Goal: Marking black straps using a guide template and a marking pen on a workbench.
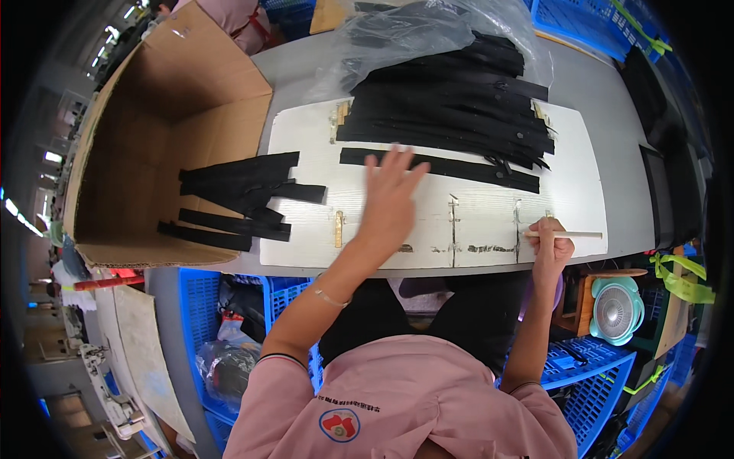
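My left hand (388, 200) lies flat and spread on the white board (474, 222), its fingertips touching a single long black strip (451, 167) laid across the board. My right hand (550, 243) sits at the board's near right edge, closed on a thin pale stick (575, 235) that points right. Behind the single strip lies a big pile of black strips (451, 103), partly under a clear plastic bag (397, 34).
An open cardboard box (164, 145) lies on its side at the left, with several black strips (241, 200) spilling from it onto the board. Blue plastic crates (604, 382) stand under the grey table. A small teal fan (615, 310) sits lower right.
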Available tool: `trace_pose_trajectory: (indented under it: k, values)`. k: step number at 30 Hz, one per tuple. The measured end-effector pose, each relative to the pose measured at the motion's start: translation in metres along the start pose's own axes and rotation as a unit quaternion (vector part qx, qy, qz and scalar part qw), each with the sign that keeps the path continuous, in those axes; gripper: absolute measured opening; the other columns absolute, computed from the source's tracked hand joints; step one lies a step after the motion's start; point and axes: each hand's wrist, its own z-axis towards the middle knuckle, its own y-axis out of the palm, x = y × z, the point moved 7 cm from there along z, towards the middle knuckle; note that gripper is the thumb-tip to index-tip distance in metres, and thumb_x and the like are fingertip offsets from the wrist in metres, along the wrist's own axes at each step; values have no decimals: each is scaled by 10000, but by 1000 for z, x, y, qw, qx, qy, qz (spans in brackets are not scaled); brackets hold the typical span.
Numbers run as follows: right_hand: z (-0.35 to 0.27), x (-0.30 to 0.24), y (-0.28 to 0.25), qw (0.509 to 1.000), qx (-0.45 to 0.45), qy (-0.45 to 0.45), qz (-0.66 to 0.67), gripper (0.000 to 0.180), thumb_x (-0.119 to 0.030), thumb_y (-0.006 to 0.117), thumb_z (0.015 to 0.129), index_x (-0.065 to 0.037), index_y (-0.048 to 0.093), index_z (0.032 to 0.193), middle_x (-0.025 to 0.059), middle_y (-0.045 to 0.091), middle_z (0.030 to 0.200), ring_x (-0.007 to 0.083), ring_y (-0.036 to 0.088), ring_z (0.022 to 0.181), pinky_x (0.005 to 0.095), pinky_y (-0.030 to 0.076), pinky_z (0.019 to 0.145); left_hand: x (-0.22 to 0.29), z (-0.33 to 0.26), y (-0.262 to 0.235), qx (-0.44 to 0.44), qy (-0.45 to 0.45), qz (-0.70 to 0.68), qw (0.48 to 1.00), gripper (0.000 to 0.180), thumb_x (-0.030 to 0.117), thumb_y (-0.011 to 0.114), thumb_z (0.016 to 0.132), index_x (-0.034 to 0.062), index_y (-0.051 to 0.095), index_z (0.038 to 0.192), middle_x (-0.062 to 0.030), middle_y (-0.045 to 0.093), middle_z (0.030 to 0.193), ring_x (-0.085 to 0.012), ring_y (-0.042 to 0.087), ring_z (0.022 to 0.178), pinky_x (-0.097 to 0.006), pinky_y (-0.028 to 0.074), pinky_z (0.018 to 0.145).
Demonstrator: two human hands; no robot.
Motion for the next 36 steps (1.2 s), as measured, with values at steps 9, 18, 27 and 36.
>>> trace_pose_trajectory:
  k: [9,18,27,36]
  values:
    - [2,-4,8,1000,-6,11,16,221,-104,652,1023,15,733,856,16,675,760,55,548,657,216,432,616,-119,-82,-112,119,-139,194,964,148,48,690,921,63,721,1065,-137,670,1322,-381,505,1386,-535,256,1228]
    - [-8,-19,11,999,29,19,-13,207,-93,656,1017,-23,730,1198,21,690,753,85,585,655,254,464,616,24,-12,-14,-43,-38,-144,988,180,53,731,922,34,768,1097,-132,728,946,-263,704,853,-321,541,779]
    - [-60,-41,27,889,-21,-301,-343,456,-106,759,877,-71,680,1325,69,740,971,246,655,1152,448,423,1039,101,3,47,-56,29,-181,981,182,82,721,907,30,744,1079,-112,681,978,-325,665,909,-408,534,786]
    - [-45,-19,-16,845,-6,-292,-448,416,-196,701,956,-93,665,1357,51,729,1110,215,623,1205,463,352,1159,43,-44,-7,46,-14,-35,998,276,10,721,883,43,753,1155,-113,693,1239,-319,614,1179,-437,451,1042]
